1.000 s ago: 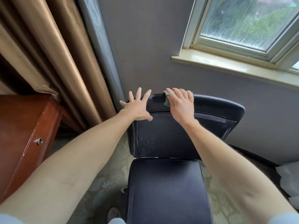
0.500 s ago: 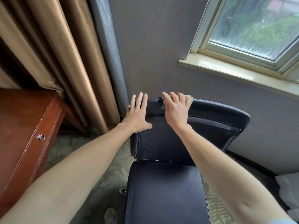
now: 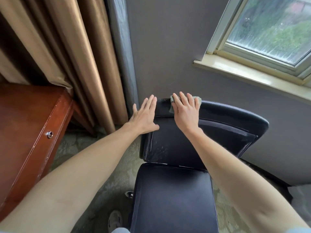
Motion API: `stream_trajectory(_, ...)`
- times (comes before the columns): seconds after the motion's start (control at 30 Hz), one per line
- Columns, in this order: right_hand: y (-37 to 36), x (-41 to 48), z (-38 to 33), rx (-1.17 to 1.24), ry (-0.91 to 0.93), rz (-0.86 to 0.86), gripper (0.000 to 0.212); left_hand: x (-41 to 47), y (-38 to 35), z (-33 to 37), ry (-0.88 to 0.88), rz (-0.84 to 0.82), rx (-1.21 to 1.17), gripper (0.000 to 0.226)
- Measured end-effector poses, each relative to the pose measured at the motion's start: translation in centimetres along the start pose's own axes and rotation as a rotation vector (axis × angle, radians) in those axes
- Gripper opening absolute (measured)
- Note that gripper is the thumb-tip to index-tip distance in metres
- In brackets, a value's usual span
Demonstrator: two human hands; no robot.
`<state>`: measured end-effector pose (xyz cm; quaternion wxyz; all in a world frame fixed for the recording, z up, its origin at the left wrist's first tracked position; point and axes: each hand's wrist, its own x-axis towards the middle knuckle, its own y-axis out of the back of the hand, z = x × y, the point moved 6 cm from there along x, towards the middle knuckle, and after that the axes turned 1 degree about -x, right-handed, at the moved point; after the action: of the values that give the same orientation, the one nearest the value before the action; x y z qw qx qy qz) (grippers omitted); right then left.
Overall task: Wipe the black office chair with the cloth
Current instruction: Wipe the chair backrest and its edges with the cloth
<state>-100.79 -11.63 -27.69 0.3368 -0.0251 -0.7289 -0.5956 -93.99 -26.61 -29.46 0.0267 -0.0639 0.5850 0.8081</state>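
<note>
Right hand (image 3: 186,113) lies flat on the cloth (image 3: 196,99), pinning it against the top edge of the black office chair (image 3: 175,195) backrest, toward its left end; the fingers are extended and only slightly spread, pressing rather than gripping, and the pale green cloth peeps out beyond the fingertips and at the left side of the palm. Compared with a second ago, this hand sits at much the same spot on the top rail, so the wiping stroke seems to be short back-and-forth work there rather than a long sweep, and the right half of the rail and the seat probably remain to be done. Left hand (image 3: 143,116) has drawn its once-splayed fingers together and now rests open and empty at the backrest's upper left corner; whether it actually bears on the leather to steady the chair is hard to tell from this angle. The chair stands near the far wall, below the window (image 3: 272,29).
</note>
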Motion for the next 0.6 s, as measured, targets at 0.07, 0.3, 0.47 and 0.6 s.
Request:
stream_trajectory(0.07,-0.4,0.3,-2.1,0.027,0.023,0.012,0.035,-0.1,-0.1,-0.1,0.019,-0.013,-0.029,0.116)
stream_trajectory(0.3,-0.7,0.4,-4.8,0.068,0.069,0.017,0.03,-0.4,-0.1,0.0,0.058,-0.03,-0.017,0.118)
stream_trajectory(0.47,1.4,0.6,2.0,0.017,0.002,-0.008,0.031,0.0,-0.4,0.3,0.057,-0.02,-0.01,0.114)
stream_trajectory(0.6,1.4,0.1,5.0,0.023,-0.152,-0.008,0.035,-0.1,-0.4,0.5,0.065,-0.017,-0.016,0.114)
